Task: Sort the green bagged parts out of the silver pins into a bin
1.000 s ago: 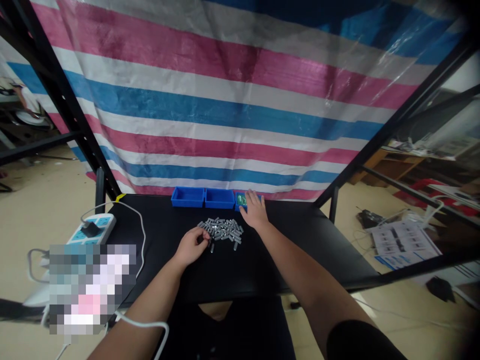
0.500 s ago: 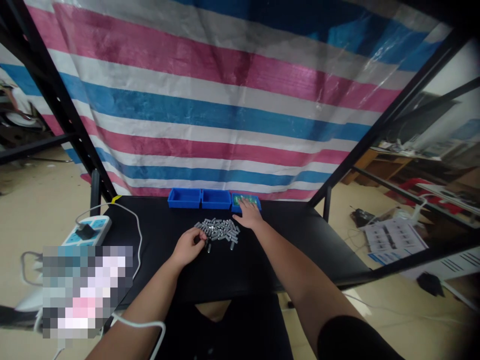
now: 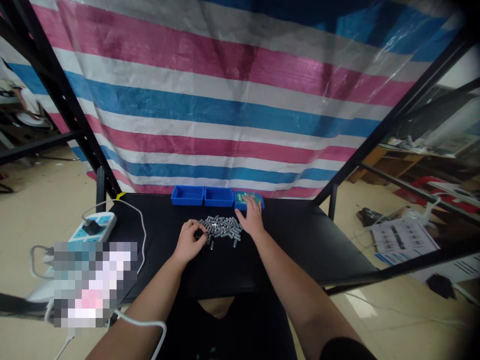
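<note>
A heap of several small grey metal cylinders lies on the black table. My left hand rests at the heap's left edge, fingers curled in a pinch on something small I cannot make out. Stretched out flat, my right hand lies at the heap's right edge with its fingertips reaching the rightmost blue bin, which holds green parts. Two more blue bins, the left one and the middle one, stand in a row beside it at the table's back.
A white power strip with a black plug and a white cable sits at the table's left corner. A striped tarpaulin hangs behind the black rack frame. Papers and clutter lie on the floor to the right.
My right hand has drawn back slightly from the rightmost bin toward the heap. The left hand has stayed pinched at the heap's left edge.
</note>
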Motion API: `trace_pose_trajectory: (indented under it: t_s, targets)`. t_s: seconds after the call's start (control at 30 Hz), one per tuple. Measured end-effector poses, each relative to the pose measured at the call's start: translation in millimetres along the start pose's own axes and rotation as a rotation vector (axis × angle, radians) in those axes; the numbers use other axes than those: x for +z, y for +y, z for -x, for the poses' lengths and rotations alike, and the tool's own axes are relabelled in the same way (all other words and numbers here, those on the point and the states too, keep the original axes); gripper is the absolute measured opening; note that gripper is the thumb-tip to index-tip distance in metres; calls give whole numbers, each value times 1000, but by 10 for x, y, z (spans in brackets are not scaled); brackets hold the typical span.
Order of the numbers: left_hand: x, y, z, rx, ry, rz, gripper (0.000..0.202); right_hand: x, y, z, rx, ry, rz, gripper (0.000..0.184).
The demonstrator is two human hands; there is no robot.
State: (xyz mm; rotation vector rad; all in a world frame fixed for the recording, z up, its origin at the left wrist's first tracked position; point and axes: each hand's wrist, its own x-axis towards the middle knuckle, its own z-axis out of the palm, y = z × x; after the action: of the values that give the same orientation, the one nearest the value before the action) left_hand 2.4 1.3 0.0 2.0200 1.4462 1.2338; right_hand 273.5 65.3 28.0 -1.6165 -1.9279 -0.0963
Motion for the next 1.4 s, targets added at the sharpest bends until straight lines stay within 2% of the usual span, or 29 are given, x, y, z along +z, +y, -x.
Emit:
trace_pose_trajectory:
  t_s: [0.07,0.17,0.23,0.37,0.5,0.6,0.73,0.9,1.07,1.2,1.4]
  targets:
    - [-4,30,9,18,12,-44,22,18,-111,251,6,21,-101,59]
    - [12,33,7,40,-61,-90,53,-13,-196,566,26,-107,-213,69]
    - [34,15,-4,31,-131,-130,73,-60,-202,689,-14,-215,-218,81]
    - [92,-11,-24,5,-211,-218,102,-92,-176,732,-113,-394,-140,108]
    - [160,-34,-28,-30,-227,-292,118,-4,-157,625,-103,-473,-87,126]
    - [209,-79,-33,-24,-226,-328,125,51,-141,527,-120,-508,-82,133]
    - [245,-157,-94,12,-234,-356,133,59,-115,401,-207,-544,-115,133]
    - [244,-235,-269,84,-358,-374,144,100,-92,232,-322,-594,-185,132]
    - [242,-273,-443,180,-462,-348,141,185,-89,102,-408,-640,-233,132]
    - [225,-229,-539,224,-524,-328,138,218,-97,63,-427,-651,-258,130]
    - [189,-142,-591,277,-556,-268,124,242,-99,56,-445,-611,-295,123]
